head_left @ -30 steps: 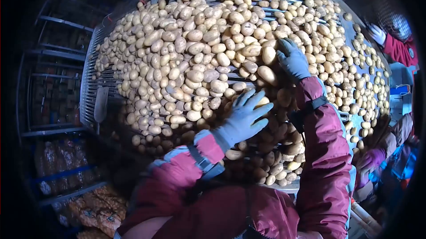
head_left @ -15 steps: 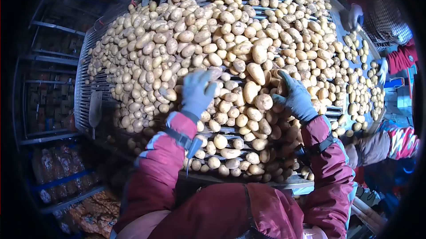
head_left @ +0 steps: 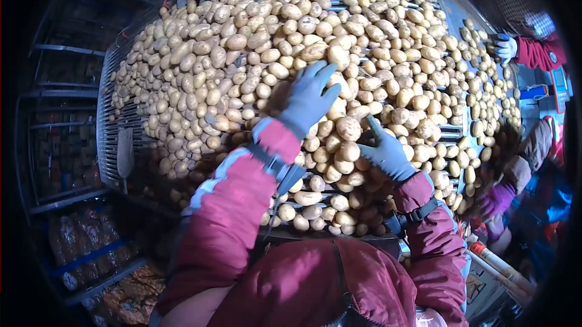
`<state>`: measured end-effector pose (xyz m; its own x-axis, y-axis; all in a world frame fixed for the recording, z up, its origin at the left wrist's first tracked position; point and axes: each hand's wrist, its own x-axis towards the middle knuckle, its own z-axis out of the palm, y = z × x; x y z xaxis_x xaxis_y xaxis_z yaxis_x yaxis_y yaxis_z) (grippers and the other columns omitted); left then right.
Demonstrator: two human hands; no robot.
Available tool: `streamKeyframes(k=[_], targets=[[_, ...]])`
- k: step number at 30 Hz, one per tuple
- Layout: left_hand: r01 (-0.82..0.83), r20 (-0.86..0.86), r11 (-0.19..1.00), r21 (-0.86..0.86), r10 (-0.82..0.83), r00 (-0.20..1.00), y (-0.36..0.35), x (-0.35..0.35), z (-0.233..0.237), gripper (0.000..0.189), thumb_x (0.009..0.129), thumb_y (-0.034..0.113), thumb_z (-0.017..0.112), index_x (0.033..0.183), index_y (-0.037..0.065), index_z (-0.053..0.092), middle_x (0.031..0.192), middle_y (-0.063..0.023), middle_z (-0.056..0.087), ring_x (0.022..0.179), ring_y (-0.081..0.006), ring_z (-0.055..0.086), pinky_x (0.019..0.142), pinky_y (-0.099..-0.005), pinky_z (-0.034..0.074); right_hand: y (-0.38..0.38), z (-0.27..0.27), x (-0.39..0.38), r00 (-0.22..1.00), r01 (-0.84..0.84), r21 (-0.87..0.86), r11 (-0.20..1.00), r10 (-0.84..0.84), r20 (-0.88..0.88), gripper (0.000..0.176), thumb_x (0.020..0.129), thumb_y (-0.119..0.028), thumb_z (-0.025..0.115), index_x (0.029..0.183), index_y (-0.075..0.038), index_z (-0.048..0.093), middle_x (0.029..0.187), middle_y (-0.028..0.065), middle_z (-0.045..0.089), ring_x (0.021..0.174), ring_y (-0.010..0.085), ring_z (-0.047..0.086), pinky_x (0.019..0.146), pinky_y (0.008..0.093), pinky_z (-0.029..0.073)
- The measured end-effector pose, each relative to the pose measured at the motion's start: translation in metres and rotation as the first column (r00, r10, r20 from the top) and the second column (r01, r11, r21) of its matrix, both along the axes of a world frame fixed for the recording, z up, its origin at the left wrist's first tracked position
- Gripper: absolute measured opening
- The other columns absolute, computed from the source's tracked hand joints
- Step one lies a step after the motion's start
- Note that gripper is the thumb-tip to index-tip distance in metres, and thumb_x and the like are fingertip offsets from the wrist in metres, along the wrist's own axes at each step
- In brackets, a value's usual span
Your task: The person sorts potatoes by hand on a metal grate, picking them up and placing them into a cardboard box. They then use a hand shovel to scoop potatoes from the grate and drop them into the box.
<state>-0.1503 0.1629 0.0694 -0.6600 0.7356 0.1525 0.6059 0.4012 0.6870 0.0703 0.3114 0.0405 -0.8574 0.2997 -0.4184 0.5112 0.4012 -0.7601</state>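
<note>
A wide roller conveyor carries a thick layer of pale yellow potatoes. My left hand, in a grey-blue glove, reaches out over the middle of the heap with its fingers spread and lies on the potatoes. My right hand, gloved the same way, rests lower on the pile near me, fingers apart, touching potatoes just right of a round brownish potato. Neither hand closes around anything. Both arms wear dark red jacket sleeves.
Other people work along the right edge: a white-gloved hand with a red sleeve and a purple-gloved hand. Blue metal racking and netted sacks of potatoes lie left and below the conveyor.
My left hand has moved up and to the right across the heap. My right hand has drawn back towards me and lower. The potatoes have shifted along the conveyor.
</note>
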Motion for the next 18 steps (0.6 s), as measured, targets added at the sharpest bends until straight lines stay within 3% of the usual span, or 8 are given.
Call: streamKeyframes(k=[6,8,10,12,13,14,15,18], targets=[[0.188,-0.061,0.729,-0.658,-0.300,0.952,0.038,0.005,-0.018,0.060,0.083,0.059,0.072,0.117,0.009,0.068,0.123,-0.0171,0.061,0.113,-0.0362,0.061,0.098,-0.0465,0.050,0.005,-0.006,0.007,0.926,0.241,-0.261,0.935,-0.302,-0.226,0.051,0.094,-0.018,0.073,0.141,-0.004,0.060,0.110,0.0064,0.073,0.095,0.0097,0.066,0.084,0.0268,0.055],[0.158,0.164,0.847,-0.507,-0.085,0.983,0.019,0.023,-0.017,0.061,0.082,0.060,0.073,0.111,0.007,0.066,0.119,-0.0194,0.062,0.108,-0.0378,0.063,0.094,-0.0472,0.052,0.015,-0.001,-0.014,0.840,0.387,-0.181,0.904,-0.427,-0.334,0.042,0.096,-0.019,0.070,0.134,-0.004,0.064,0.103,0.0054,0.075,0.088,0.0084,0.065,0.080,0.0259,0.055],[0.225,0.072,0.913,-0.340,-0.214,0.974,-0.003,0.034,-0.076,0.058,0.081,0.059,0.074,0.107,0.008,0.066,0.114,-0.0198,0.064,0.105,-0.0390,0.064,0.091,-0.0492,0.052,0.030,0.003,-0.055,0.861,0.385,0.099,0.918,-0.319,-0.396,0.043,0.097,-0.021,0.067,0.136,-0.005,0.063,0.112,0.0091,0.075,0.092,0.0128,0.069,0.084,0.0278,0.056],[0.129,0.107,0.906,-0.404,-0.093,0.990,-0.012,0.066,-0.035,0.054,0.082,0.056,0.074,0.103,0.008,0.065,0.111,-0.0191,0.065,0.102,-0.0405,0.064,0.089,-0.0509,0.052,0.029,0.013,-0.097,0.765,0.343,-0.042,0.938,-0.305,-0.568,0.049,0.096,-0.028,0.067,0.140,-0.007,0.060,0.125,0.0136,0.071,0.108,0.0228,0.070,0.094,0.0336,0.055],[0.087,0.575,0.996,0.001,-0.071,0.815,-0.036,0.068,-0.093,0.052,0.081,0.055,0.074,0.100,0.008,0.064,0.109,-0.0188,0.064,0.103,-0.0430,0.063,0.089,-0.0523,0.052,0.029,0.015,-0.118,0.811,0.304,0.070,0.950,-0.219,-0.542,0.053,0.095,-0.031,0.069,0.141,-0.008,0.059,0.131,0.0149,0.068,0.115,0.0272,0.067,0.099,0.0370,0.053],[0.177,0.089,0.921,-0.346,-0.156,0.984,-0.030,0.077,-0.037,0.049,0.085,0.051,0.075,0.102,0.006,0.065,0.102,-0.0164,0.067,0.094,-0.0338,0.066,0.085,-0.0466,0.053,0.029,0.016,-0.138,0.854,0.256,0.181,0.950,-0.134,-0.503,0.057,0.093,-0.035,0.070,0.143,-0.009,0.058,0.136,0.0162,0.064,0.123,0.0316,0.064,0.104,0.0403,0.051],[0.177,0.091,0.918,-0.354,-0.155,0.984,-0.033,0.080,-0.013,0.049,0.085,0.051,0.075,0.102,0.006,0.065,0.102,-0.0164,0.067,0.094,-0.0338,0.066,0.085,-0.0466,0.053,0.026,0.025,-0.155,0.902,0.187,0.175,0.966,-0.098,-0.421,0.061,0.091,-0.037,0.072,0.143,-0.009,0.057,0.136,0.0161,0.064,0.125,0.0333,0.062,0.106,0.0416,0.049],[-0.052,0.836,0.989,-0.140,0.146,0.529,-0.070,0.079,0.015,0.044,0.097,0.038,0.071,0.120,0.001,0.070,0.100,-0.0041,0.072,0.091,-0.0106,0.062,0.082,-0.0301,0.052,0.016,-0.005,-0.188,0.937,0.136,0.358,0.924,-0.002,-0.351,0.064,0.084,-0.039,0.077,0.139,-0.009,0.059,0.132,0.0163,0.065,0.124,0.0374,0.060,0.107,0.0449,0.047]])
